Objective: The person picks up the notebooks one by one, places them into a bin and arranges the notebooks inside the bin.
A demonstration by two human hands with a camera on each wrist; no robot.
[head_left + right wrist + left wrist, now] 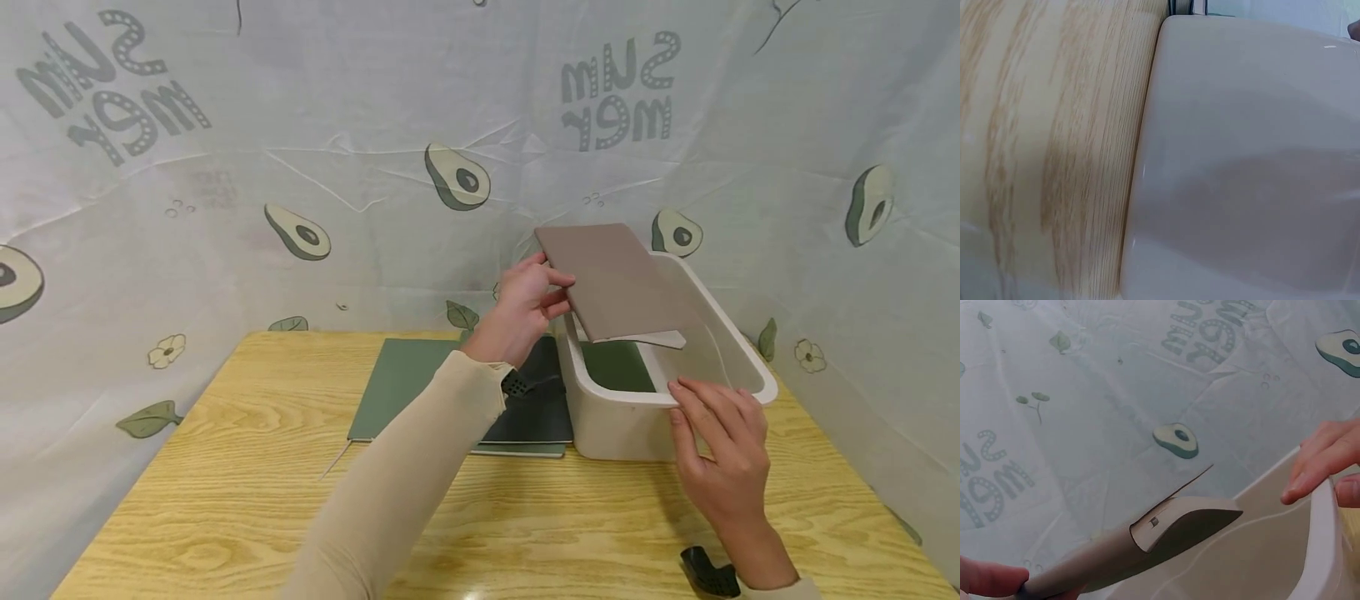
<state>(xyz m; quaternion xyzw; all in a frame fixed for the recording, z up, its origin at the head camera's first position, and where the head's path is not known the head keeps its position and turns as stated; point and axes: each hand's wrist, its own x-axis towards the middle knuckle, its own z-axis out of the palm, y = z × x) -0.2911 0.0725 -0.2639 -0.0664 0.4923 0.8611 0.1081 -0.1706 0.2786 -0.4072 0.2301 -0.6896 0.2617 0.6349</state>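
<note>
My left hand [522, 298] pinches a thin mauve-brown notebook [615, 279] by its left edge. The notebook is tilted over a white plastic bin [622, 429], above its rim. In the left wrist view, the far end of the notebook [1097, 556] has its cover and pages spread apart. My right hand [723, 446] grips the bin's near rim, fingers over the inside and thumb outside. Inside the bin lies a dark green flat item [618, 367], partly hidden by the notebook. The right wrist view shows mostly the bin's outer wall [1241, 125].
Left of the bin, a green notebook [401, 375] with a ribbon and a black notebook [536, 412] lie on the wooden table [247, 467]. Another green edge shows beneath the black one. A patterned curtain [360, 192] hangs behind and beside the table.
</note>
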